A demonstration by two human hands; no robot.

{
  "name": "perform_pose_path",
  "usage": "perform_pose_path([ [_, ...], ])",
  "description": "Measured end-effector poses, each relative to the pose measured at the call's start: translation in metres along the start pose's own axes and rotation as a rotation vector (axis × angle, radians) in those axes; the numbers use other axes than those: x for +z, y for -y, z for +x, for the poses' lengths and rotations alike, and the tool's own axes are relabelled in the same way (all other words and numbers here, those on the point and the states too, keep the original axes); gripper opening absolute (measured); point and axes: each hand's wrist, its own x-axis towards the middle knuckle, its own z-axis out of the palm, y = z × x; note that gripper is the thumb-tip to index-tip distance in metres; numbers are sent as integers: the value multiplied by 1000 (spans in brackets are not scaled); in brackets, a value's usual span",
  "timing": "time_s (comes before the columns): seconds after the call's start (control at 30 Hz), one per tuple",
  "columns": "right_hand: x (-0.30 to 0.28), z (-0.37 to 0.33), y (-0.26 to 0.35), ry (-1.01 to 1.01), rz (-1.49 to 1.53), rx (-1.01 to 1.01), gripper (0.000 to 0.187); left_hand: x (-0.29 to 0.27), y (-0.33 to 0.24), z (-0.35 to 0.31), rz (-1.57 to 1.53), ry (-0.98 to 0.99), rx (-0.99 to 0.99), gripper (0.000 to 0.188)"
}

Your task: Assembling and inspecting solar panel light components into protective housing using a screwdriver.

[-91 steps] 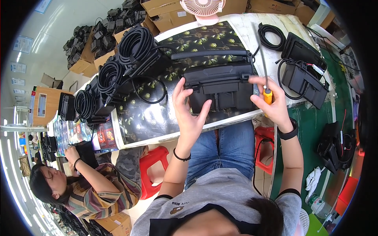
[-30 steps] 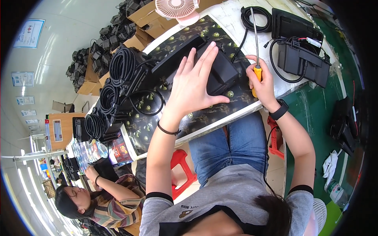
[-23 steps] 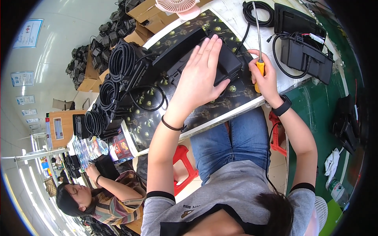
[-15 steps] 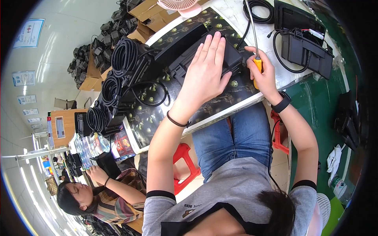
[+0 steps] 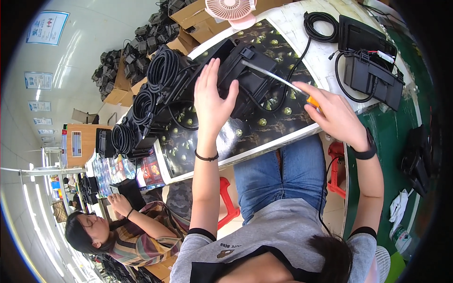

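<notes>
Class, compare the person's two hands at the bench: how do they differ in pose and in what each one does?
The left hand lies flat, fingers spread, pressing on the black unit; the right hand is curled around an orange-handled screwdriver. The left hand holds no tool; the right hand aims the screwdriver's shaft at the unit. The left wrist has a thin black band, the right a black watch. Both are bare.
</notes>
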Motion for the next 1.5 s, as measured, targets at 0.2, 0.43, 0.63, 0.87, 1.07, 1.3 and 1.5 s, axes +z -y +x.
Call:
perform_pose_path([
  [0.2, -8, -6, 25, 189, -152, 28, 53, 6, 7, -11, 55, 3, -7, 52],
  [0.43, 17, -8, 30, 172, -256, 20, 62, 8, 7, -13, 84, 22, 11, 54],
  [0.63, 24, -16, 44, 266, -263, 84, 77, 6, 4, -14, 52, 28, 23, 55],
  [0.87, 20, -12, 26, 396, 629, 329, 59, 5, 3, -16, 67, 55, 40, 54],
  [1.07, 12, 1, 18, 581, 1069, 572, 51, 7, 2, -22, 88, 13, -5, 54],
  [1.3, -8, 2, 39, 548, 658, 440, 49, 6, -10, -26, 106, -21, -42, 53],
  [1.5, -20, 3, 37, 587, 518, 372, 46, 7, -14, -32, 81, -17, -48, 54],
])
